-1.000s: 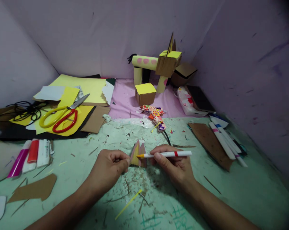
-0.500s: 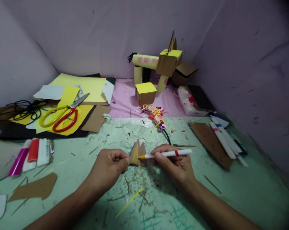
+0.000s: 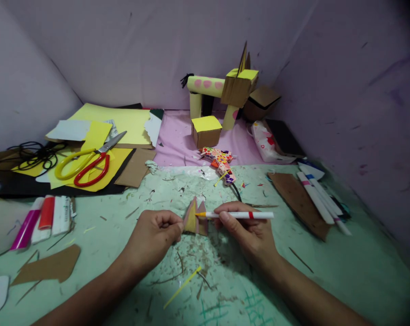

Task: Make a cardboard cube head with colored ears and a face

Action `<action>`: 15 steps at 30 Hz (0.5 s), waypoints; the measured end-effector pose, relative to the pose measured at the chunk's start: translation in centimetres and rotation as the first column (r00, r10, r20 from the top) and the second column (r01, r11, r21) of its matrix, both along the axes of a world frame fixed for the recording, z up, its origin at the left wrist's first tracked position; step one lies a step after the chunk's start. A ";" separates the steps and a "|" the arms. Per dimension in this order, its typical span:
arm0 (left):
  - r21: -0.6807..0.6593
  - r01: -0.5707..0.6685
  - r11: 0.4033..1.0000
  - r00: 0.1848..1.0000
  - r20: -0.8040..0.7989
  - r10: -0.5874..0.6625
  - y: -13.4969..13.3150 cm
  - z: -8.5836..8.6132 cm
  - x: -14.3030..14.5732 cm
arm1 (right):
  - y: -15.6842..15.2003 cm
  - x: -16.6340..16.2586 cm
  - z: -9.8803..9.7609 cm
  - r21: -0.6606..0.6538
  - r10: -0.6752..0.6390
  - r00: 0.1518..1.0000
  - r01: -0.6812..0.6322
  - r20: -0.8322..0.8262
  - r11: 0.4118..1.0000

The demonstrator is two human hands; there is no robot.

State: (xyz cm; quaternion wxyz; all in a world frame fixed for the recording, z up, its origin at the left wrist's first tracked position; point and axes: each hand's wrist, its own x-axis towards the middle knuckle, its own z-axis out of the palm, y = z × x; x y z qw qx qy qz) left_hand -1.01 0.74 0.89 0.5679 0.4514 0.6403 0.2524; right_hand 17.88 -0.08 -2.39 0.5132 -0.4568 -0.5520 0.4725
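Observation:
My left hand pinches the left edge of a small pointed cardboard piece, which has a yellow-coloured middle and pinkish edges. A second pointed tip shows just to its right. In my right hand is a white marker with a red band and an orange-yellow tip. That tip meets or nearly meets the cardboard piece on its right side; exact contact is hard to tell. Beyond the hands lies a glue gun wrapped in flowered covering, its black cord trailing toward me.
At the back stands a cardboard animal with pink spots, behind a yellow-topped box. Scissors rest on paper sheets at left, near glue and marker tubes. Several markers and a brown cardboard strip lie right.
The marker's tip has moved slightly up along the cardboard piece, and the marker now lies closer to level. My left hand keeps its hold in nearly the same place.

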 end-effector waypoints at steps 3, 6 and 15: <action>-0.005 -0.021 1.000 1.000 0.006 0.021 0.0 0.0 0.0 | -0.3 0.2 0.0 -0.043 0.043 0.998 -0.044 -0.036 0.998; -0.002 -0.067 0.998 0.998 0.010 0.067 0.0 -0.3 0.0 | -0.4 0.4 -0.2 -0.101 0.088 0.989 -0.100 -0.121 0.990; 0.139 -0.262 0.955 0.945 0.237 0.225 0.1 -1.2 -0.3 | 0.7 0.1 0.3 -0.206 -0.134 0.904 0.052 -0.407 0.977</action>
